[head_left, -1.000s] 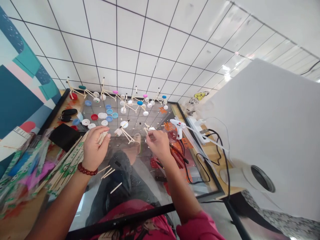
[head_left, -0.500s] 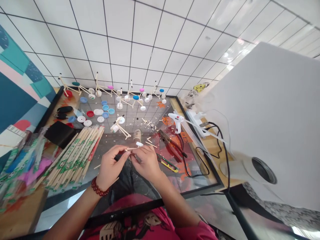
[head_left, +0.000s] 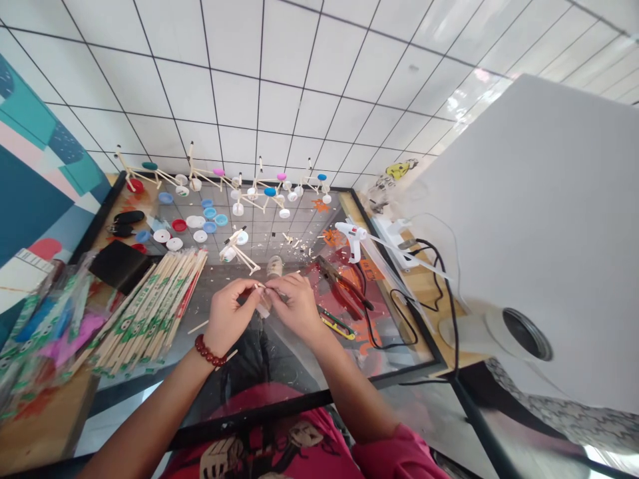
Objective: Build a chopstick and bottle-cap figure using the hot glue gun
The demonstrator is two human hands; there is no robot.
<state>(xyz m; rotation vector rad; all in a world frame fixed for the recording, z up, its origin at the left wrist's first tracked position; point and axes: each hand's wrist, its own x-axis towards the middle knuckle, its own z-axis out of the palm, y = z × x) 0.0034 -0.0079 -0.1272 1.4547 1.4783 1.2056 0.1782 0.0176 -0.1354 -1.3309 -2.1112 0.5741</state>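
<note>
My left hand (head_left: 230, 311), with a red bead bracelet (head_left: 210, 351) at its wrist, pinches a short thin wooden stick (head_left: 260, 287) between thumb and forefinger. Pressed close to it, my right hand (head_left: 295, 307) is closed on the same stick, whose far part its fingers hide. A pale, blurred whitish piece (head_left: 263, 309) shows below the fingertips; I cannot make out what it is. Just beyond the hands lies a small assembly of sticks and white caps (head_left: 239, 251) on the glass tabletop (head_left: 294, 372).
Several stick-and-cap models (head_left: 264, 193) line the back edge. Loose caps (head_left: 210, 227) and bundled wrapped chopsticks (head_left: 150, 313) lie left. To the right are pliers (head_left: 344, 286), a yellow cutter (head_left: 338, 326), a white glue gun (head_left: 352, 239) and black cables (head_left: 369, 322).
Both hands have shifted slightly up, fingertips still together. The stick between them has turned and shows less. The white cap seen beside the right hand's fingers no longer shows there.
</note>
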